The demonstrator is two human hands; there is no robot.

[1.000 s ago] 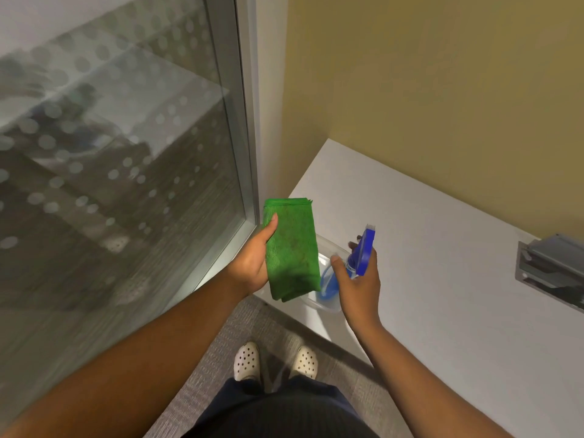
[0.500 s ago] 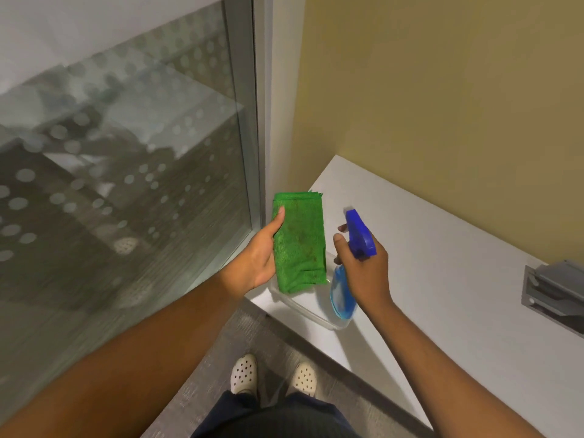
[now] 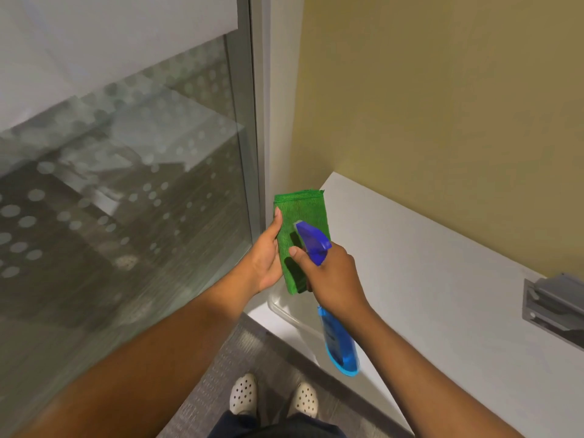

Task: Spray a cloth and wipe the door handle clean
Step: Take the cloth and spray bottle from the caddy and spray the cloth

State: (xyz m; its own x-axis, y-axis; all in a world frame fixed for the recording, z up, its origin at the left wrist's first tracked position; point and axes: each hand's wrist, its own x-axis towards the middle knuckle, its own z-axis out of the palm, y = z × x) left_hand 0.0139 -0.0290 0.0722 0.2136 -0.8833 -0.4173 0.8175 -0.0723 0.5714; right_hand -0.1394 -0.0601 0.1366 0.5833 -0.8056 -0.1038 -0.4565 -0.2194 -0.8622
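Observation:
My left hand holds a folded green cloth upright, thumb along its left edge. My right hand grips a blue spray bottle by the neck, with its dark blue trigger head pointed at the cloth from very close. The bottle's clear blue body hangs below my wrist. No door handle is in view.
A clear plastic container sits at the corner of the white counter below my hands. A grey metal fitting is set into the counter at right. A frosted-dot glass panel stands at left, a yellow wall behind.
My right hand has lifted the spray bottle out of the clear container and swung its nozzle up against the cloth. My left hand raised the cloth slightly.

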